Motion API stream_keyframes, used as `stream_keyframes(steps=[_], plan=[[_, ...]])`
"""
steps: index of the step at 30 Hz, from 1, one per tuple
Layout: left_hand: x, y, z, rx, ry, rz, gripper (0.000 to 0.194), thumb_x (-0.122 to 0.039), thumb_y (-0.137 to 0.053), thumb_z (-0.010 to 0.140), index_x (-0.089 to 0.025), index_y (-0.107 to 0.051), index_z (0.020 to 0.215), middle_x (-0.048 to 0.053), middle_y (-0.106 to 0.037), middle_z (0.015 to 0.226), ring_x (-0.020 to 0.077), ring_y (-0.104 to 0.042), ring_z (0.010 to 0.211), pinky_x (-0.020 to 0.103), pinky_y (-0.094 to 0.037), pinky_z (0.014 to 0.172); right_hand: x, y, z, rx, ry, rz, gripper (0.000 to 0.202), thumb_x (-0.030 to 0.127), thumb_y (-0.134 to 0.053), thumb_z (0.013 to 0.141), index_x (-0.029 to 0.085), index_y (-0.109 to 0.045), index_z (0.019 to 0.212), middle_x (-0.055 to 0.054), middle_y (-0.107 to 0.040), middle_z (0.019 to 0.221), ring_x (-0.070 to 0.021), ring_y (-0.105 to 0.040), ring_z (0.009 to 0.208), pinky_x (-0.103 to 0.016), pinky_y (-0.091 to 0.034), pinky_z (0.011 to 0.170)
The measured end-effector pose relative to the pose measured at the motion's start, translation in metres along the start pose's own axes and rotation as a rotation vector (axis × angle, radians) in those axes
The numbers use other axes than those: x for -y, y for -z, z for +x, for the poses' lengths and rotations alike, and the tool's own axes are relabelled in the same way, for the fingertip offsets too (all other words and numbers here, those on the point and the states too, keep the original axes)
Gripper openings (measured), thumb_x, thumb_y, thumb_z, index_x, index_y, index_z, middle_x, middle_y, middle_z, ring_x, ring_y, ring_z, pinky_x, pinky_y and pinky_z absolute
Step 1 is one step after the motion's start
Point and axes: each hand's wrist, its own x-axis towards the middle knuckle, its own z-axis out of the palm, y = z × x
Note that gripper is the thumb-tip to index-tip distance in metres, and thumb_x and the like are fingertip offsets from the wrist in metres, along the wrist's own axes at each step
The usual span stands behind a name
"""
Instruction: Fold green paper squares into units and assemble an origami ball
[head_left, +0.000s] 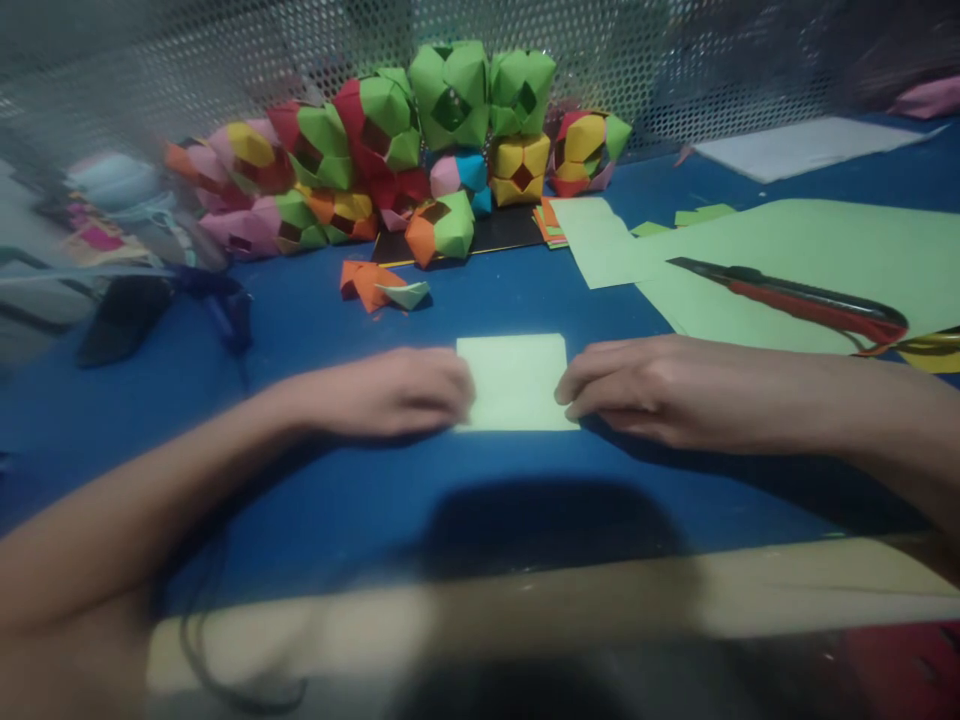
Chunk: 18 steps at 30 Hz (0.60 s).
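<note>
Paper square, one, pressed flat between two hands' fingers.

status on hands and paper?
Left hand and right hand press opposite edges of the light green paper square, flat on blue table. Cutter lies apart, right.

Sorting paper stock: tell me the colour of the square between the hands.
Pale green square, head view.

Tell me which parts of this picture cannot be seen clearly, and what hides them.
Head view, each item:
- Fingertips of the left hand and right hand: curled under at the edges of the pale green paper square.
- Dark object on the blue table, far left: too blurred to identify.
- Red and black utility knife: tip blurred.
- Forearms: cut off by the frame edges.
</note>
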Motion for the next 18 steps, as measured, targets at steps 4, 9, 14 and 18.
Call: stream_keyframes(steps=[4, 9, 14, 18], plan=[[-0.0008, -0.0011, 0.0005, -0.011, 0.001, -0.005, 0.022, -0.014, -0.048, 0.090, -0.015, -0.070, 0.091, 0.010, -0.066, 0.094, 0.0159, -0.058, 0.091, 0.027, -0.047, 0.084, 0.0018, 0.0006, 0.0008, 0.032, -0.026, -0.019, 0.030, 0.011, -0.042, 0.087, 0.019, -0.070, 0.091, -0.008, -0.066, 0.101, -0.0196, -0.063, 0.089, -0.030, -0.048, 0.074], [-0.0009, -0.0017, 0.0004, -0.012, 0.005, -0.016, 0.020, -0.014, -0.050, 0.089, -0.016, -0.070, 0.090, 0.009, -0.066, 0.094, 0.0157, -0.057, 0.091, 0.027, -0.046, 0.084, 0.0009, -0.0008, 0.0007, 0.011, -0.018, -0.028, 0.029, 0.011, -0.042, 0.087, 0.020, -0.070, 0.090, -0.008, -0.067, 0.101, -0.0193, -0.063, 0.089, -0.030, -0.049, 0.074], [-0.0014, -0.0019, 0.0007, -0.001, 0.000, -0.003, 0.019, -0.014, -0.050, 0.089, -0.016, -0.069, 0.088, 0.009, -0.065, 0.093, 0.0151, -0.057, 0.091, 0.025, -0.045, 0.084, -0.0004, -0.0006, 0.0005, 0.010, 0.002, -0.050, 0.029, 0.012, -0.043, 0.088, 0.018, -0.070, 0.092, -0.009, -0.067, 0.100, -0.0187, -0.062, 0.088, -0.030, -0.048, 0.073], [-0.0024, -0.0021, 0.0004, 0.004, -0.006, 0.030, 0.018, -0.014, -0.050, 0.089, -0.015, -0.068, 0.090, 0.008, -0.065, 0.094, 0.0153, -0.056, 0.092, 0.025, -0.045, 0.083, -0.0005, -0.0023, 0.0000, -0.022, 0.020, -0.067, 0.027, 0.011, -0.044, 0.088, 0.018, -0.070, 0.090, -0.008, -0.067, 0.098, -0.0176, -0.062, 0.086, -0.028, -0.047, 0.071]])
